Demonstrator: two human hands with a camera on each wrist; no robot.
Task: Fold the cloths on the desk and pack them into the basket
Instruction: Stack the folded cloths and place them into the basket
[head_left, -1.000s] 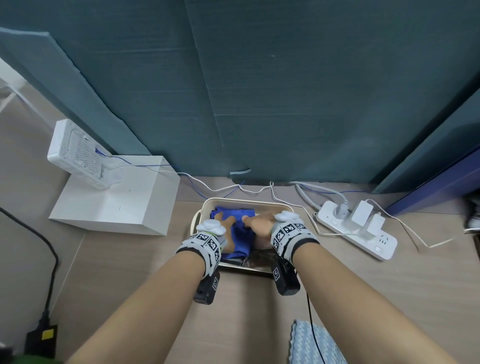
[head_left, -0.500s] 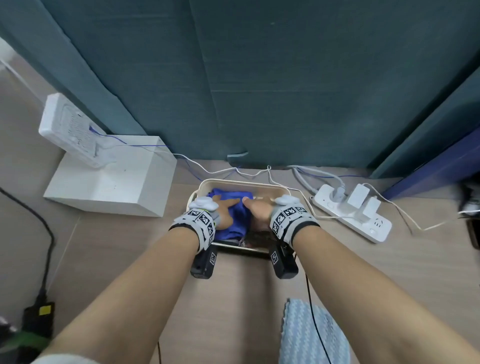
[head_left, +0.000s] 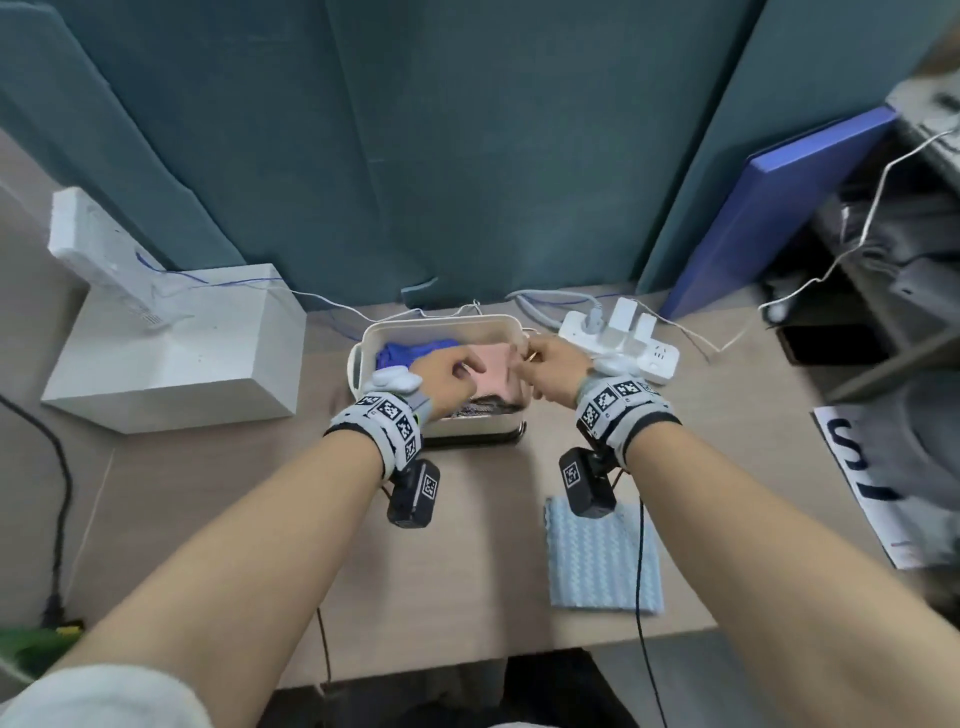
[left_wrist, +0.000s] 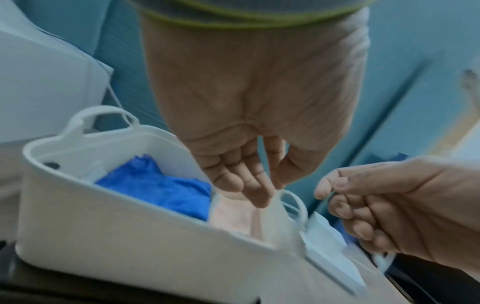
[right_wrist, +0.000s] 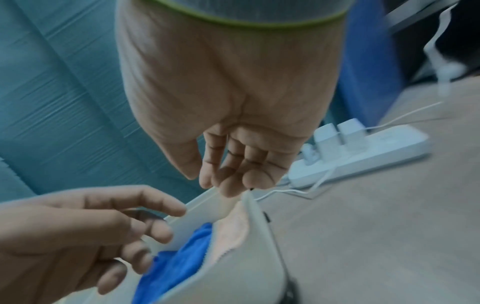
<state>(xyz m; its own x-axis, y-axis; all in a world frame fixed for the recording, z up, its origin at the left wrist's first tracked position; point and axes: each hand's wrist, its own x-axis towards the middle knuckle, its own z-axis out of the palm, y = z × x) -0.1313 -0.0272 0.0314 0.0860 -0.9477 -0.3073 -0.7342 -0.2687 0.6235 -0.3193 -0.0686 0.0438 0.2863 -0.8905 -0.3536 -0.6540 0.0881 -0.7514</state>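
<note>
A white basket (head_left: 439, 323) stands at the back of the desk. Inside it lie a blue cloth (head_left: 410, 351) on the left, a pink cloth (head_left: 493, 366) on the right and a dark patterned cloth (head_left: 480, 408) at the near side. My left hand (head_left: 467, 366) hovers over the basket's middle with loosely curled fingers (left_wrist: 249, 185) and holds nothing. Over the basket's right end, my right hand (head_left: 527, 358) also has relaxed fingers (right_wrist: 228, 181) and is empty. A folded light-blue cloth (head_left: 602, 561) lies on the desk near the front edge, under my right forearm.
A white power strip (head_left: 623, 345) with plugs and cables sits just right of the basket. At the back left stands a white box (head_left: 171, 353) with a router (head_left: 93, 244) on it. Teal partition panels close the back; clutter lies off the desk's right side.
Both hands pressed on the blue cloth in the basket before. They have since lifted off and shifted right, which uncovers the pink cloth. The head view has pulled back.
</note>
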